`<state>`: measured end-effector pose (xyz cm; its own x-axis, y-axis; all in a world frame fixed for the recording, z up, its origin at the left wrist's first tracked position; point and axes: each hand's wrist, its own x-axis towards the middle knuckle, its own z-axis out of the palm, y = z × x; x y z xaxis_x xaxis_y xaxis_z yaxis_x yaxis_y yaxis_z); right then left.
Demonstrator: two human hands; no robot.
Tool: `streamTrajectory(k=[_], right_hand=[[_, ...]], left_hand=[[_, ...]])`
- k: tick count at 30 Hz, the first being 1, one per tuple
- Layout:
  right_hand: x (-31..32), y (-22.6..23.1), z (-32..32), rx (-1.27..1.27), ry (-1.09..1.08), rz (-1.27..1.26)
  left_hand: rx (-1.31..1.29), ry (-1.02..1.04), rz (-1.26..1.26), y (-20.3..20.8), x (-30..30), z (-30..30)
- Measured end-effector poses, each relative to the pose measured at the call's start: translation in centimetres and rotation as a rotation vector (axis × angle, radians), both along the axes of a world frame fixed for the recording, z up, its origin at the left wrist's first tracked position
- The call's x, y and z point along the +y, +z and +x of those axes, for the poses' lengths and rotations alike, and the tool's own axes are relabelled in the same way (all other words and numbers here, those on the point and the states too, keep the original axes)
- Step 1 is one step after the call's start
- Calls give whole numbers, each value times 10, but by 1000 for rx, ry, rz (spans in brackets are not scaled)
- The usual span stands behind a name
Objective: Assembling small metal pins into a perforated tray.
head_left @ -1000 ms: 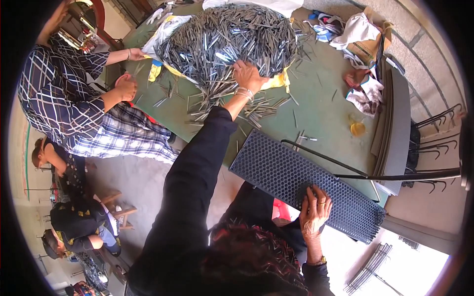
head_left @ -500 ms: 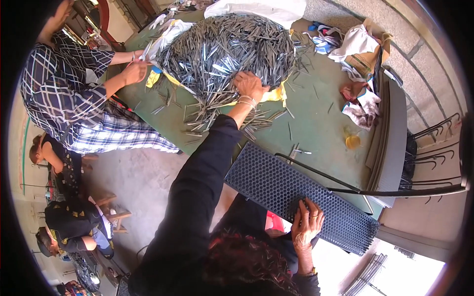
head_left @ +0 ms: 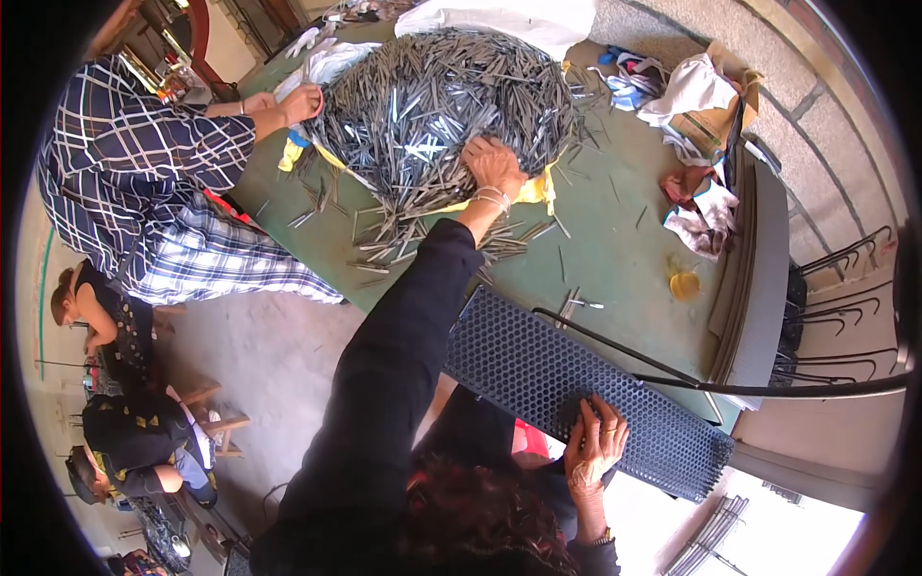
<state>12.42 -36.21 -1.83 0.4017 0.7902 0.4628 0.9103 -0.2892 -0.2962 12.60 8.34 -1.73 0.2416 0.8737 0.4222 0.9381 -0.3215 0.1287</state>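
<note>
A big heap of short, thin dark-grey sticks [head_left: 432,106], some shiny, lies on yellow and white sheeting. My left hand [head_left: 495,165] reaches into its near side, fingers curled closed among the sticks; exactly which ones it grips is hidden. Slanting across my lap and the table edge is a long black panel full of round holes [head_left: 538,360]. My right hand [head_left: 595,446] is closed on its near edge, bent fingers over the top face, with a dark patch by the fingertips that I cannot make out.
On the green table [head_left: 615,240] lie loose sticks, a small yellow cup [head_left: 684,285] and gloves [head_left: 706,216]. A black rod [head_left: 663,381] crosses by the panel. At the left a co-worker in a checked shirt [head_left: 144,144] handles the heap's edge; others sit farther back.
My left hand has shifted slightly right within the heap. My right hand and the panel have barely moved. The co-worker's hands have moved up along the heap's left edge.
</note>
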Motion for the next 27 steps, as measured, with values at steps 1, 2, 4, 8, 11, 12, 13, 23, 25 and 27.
streamTrajectory(k=[1,2,4,8,11,12,13,23,25,27], right_hand=[[0,0,-3,10,-4,3],[-1,0,-5,20,-9,7],[-1,2,-4,12,-3,0],[2,7,-11,21,-11,-10],[-2,6,-9,23,-14,-9],[-2,6,-6,30,-10,-3],[-2,6,-3,37,-5,3],[4,9,-8,8,-12,15],[4,7,-8,29,-17,10],[5,11,-9,24,-24,12]], left_hand=[[-11,-3,41,0,0,-1],[-22,-6,82,0,0,-1],[-5,36,80,-6,6,1],[6,121,148,-18,14,2],[-131,35,54,-16,15,1],[-133,37,53,-14,13,1],[-136,20,45,-12,12,1],[-214,-5,122,-21,18,-7],[-206,47,127,-21,22,1],[-158,42,157,-21,21,3]])
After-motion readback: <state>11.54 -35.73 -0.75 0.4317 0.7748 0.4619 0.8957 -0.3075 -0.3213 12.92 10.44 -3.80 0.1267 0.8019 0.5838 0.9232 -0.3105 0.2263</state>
